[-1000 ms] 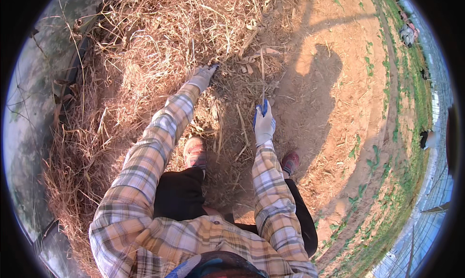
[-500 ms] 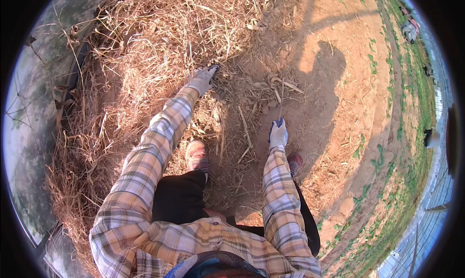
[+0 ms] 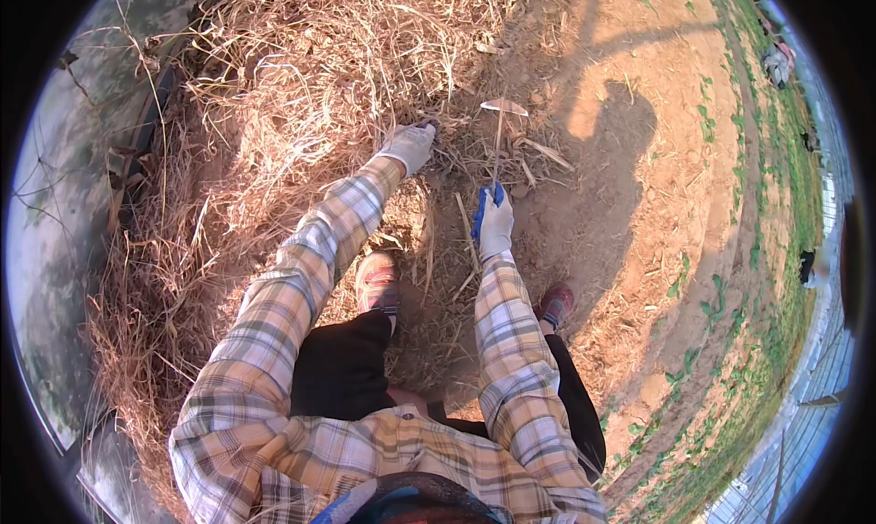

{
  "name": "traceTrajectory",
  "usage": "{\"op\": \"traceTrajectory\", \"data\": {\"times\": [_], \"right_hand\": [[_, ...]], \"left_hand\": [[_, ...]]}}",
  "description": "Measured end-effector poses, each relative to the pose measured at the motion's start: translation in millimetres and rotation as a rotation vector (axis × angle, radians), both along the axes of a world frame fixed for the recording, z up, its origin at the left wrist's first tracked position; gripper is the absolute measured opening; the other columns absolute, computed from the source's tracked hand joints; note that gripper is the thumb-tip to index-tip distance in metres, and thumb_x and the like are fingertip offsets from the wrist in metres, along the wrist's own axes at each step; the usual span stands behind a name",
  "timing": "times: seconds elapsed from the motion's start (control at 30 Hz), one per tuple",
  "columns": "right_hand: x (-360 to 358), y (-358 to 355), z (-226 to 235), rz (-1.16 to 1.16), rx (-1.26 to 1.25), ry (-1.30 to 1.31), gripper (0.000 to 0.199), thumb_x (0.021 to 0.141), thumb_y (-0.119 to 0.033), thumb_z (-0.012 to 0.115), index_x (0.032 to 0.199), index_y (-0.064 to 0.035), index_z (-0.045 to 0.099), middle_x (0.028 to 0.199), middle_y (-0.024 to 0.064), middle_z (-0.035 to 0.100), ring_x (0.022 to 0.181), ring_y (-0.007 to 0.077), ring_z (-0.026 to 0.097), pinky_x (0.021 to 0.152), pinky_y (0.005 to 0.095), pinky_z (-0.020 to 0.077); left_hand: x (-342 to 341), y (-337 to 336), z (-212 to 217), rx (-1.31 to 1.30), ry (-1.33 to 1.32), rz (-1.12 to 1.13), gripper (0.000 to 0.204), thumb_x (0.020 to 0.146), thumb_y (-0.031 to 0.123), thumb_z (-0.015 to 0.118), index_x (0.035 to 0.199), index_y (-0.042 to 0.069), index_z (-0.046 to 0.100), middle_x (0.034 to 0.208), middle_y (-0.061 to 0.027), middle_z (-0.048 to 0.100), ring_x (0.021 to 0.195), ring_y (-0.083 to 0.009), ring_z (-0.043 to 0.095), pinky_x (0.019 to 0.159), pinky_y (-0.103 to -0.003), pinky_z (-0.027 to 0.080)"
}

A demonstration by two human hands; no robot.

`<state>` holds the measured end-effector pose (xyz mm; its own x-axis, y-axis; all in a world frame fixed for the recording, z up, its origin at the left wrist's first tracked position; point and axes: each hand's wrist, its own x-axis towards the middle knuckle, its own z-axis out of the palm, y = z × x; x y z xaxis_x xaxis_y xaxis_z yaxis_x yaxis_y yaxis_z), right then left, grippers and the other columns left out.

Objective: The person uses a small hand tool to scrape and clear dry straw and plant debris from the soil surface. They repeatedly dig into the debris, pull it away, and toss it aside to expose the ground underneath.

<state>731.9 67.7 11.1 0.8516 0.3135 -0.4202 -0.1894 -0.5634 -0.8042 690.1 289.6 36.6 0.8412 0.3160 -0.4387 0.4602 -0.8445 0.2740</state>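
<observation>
My right hand point(image 3: 495, 225), in a white and blue work glove, is closed round the grip of a small hand hoe point(image 3: 505, 107). The hoe's thin handle points away from me, and its pale, narrow blade lies crosswise at the far end, over the edge of the straw. My left hand point(image 3: 409, 147), gloved in white with dark fingertips, reaches into the near edge of a heap of dry straw point(image 3: 319, 77). Its fingers are curled down and partly hidden, so what they hold cannot be made out.
Loose broken stalks point(image 3: 547, 154) lie on the brown soil beyond my right hand. My shoes point(image 3: 377, 282) stand on either side of the bare ground. Rows of green seedlings point(image 3: 716, 296) run along the right; a dark-edged grey sheet point(image 3: 82, 186) borders the left.
My right hand has moved forward and slightly left, and the hoe's blade now shows clearly above the straw. The left hand has shifted to the right along the heap.
</observation>
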Motion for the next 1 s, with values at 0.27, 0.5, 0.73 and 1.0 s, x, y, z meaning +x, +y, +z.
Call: {"op": "traceTrajectory", "data": {"times": [0.27, 0.5, 0.73, 1.0], "right_hand": [[-34.2, -1.7, -19.9, 0.263, -0.445, -0.157, 0.051, 0.088, -0.035, 0.049, 0.133, -0.0124, 0.038, 0.095, 0.0187, 0.064, 0.086, 0.0363, 0.061, 0.074, 0.0466, 0.0464], [-126.0, -77.4, -28.0, 0.171, -0.264, -0.010, 0.050, 0.088, -0.031, 0.054, 0.132, -0.0110, 0.041, 0.099, 0.0168, 0.064, 0.088, 0.0347, 0.061, 0.076, 0.0417, 0.0467], [-104.1, -59.0, -24.6, 0.003, 0.024, 0.079, 0.044, 0.090, -0.027, 0.054, 0.126, -0.0031, 0.047, 0.106, 0.0146, 0.062, 0.096, 0.0276, 0.060, 0.082, 0.0346, 0.0448], [36.2, 35.0, -4.1, 0.035, -0.096, -0.168, 0.041, 0.092, -0.031, 0.047, 0.124, -0.0051, 0.048, 0.099, 0.0174, 0.064, 0.090, 0.0318, 0.061, 0.077, 0.0389, 0.0458]], "left_hand": [[-3.1, 20.1, -2.3, -0.139, -0.057, 0.072, 0.049, 0.087, 0.029, 0.050, 0.127, 0.002, 0.041, 0.124, -0.0192, 0.050, 0.117, -0.0310, 0.047, 0.099, -0.040, 0.036], [-10.7, 62.0, -42.6, -0.496, -0.141, 0.326, 0.054, 0.082, 0.030, 0.056, 0.127, 0.003, 0.046, 0.119, -0.0208, 0.055, 0.108, -0.0313, 0.055, 0.092, -0.035, 0.042], [-12.3, 70.9, -53.8, -0.631, -0.153, 0.394, 0.051, 0.082, 0.031, 0.056, 0.126, 0.006, 0.049, 0.098, -0.0142, 0.060, 0.081, -0.0204, 0.058, 0.076, -0.033, 0.046], [-8.8, 87.1, -74.7, -0.581, -0.085, 0.598, 0.047, 0.082, 0.039, 0.060, 0.115, 0.007, 0.055, 0.075, -0.0024, 0.057, 0.055, -0.0116, 0.050, 0.051, -0.030, 0.041]]}}
